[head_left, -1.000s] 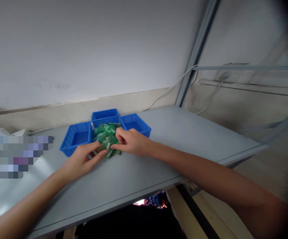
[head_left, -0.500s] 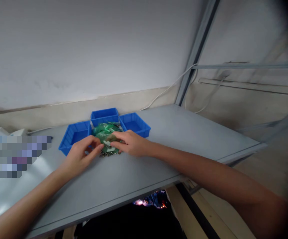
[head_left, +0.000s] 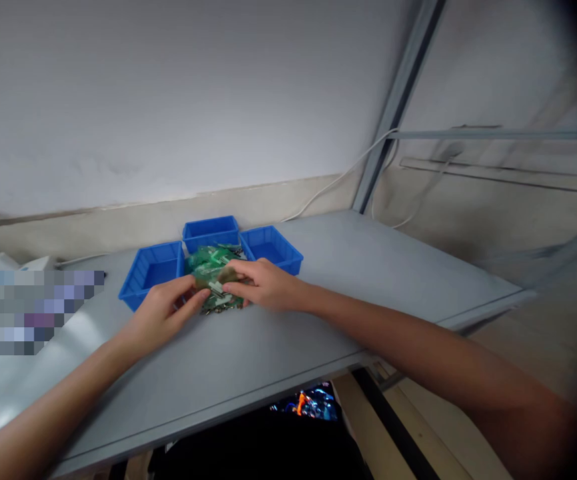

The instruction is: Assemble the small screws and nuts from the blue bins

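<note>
Seen from the camera on the person's head, two bare hands meet over a heap of green see-through plastic (head_left: 208, 259), mixed with pale strips and small metallic bits, on a grey surface (head_left: 358, 267). The left hand (head_left: 166, 310) comes in from the lower left, its thumb and forefinger a narrow gap apart at the heap's near left edge; whether they pinch any of the film cannot be told. The right hand (head_left: 267, 287) reaches in from the right, its thumb and forefinger set close together over the heap's near right part, with a dull green bit showing between them; whether it is gripped is unclear. Between the two sets of fingers lies a pale, striped piece (head_left: 216, 289), and just below it, on the near side, metallic bits (head_left: 221, 309) spill from the heap. Three blue trays surround the far side of the heap: the left tray (head_left: 161, 272) sits just beyond the left fingers, the back tray (head_left: 211, 238) farthest from both hands, and the right tray (head_left: 268, 248) just beyond the right fingers. Well left of the left fingers is a pixelated patch (head_left: 38, 313). Far beyond the right fingers, a white cable (head_left: 326, 192) runs up to a metal post (head_left: 393, 113). Nearer the wearer than either hand, below the surface's edge, a bright, colourful picture (head_left: 313, 403) glows above dark cloth (head_left: 263, 450).
</note>
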A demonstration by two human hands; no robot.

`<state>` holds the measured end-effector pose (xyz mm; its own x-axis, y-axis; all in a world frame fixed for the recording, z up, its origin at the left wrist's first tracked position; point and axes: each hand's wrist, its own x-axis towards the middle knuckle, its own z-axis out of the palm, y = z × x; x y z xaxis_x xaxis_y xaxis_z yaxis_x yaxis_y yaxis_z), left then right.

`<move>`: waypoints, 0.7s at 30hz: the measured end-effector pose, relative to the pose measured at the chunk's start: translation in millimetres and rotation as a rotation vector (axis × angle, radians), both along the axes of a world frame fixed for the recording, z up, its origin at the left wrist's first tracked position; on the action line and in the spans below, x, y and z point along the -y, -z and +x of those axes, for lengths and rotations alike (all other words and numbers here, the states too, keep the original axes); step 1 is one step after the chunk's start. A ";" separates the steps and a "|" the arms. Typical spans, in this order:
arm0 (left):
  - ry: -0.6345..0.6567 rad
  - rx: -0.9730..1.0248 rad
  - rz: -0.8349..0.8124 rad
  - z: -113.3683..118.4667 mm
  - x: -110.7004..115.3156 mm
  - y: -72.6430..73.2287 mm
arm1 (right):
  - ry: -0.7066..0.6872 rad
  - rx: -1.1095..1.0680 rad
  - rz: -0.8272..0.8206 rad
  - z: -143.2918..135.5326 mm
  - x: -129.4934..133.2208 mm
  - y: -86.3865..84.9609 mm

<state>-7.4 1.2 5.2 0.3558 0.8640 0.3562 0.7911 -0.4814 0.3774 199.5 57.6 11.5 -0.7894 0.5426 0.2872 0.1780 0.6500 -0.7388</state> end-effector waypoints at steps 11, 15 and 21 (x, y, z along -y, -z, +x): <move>0.030 0.065 -0.066 0.2 3.9 -3.4 | 0.133 0.057 0.011 0.6 0.1 -0.4; 0.085 0.064 -0.084 1.1 4.6 -3.5 | 0.153 0.096 0.083 -0.1 -0.6 1.0; 0.171 0.084 -0.067 1.1 4.6 -3.0 | -0.029 0.014 0.109 -3.6 1.7 5.6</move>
<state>-6.3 -3.5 8.1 0.4711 0.8163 0.3343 0.6640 -0.5777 0.4748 195.9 56.0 5.9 -0.8089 0.4853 0.3319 0.1678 0.7315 -0.6609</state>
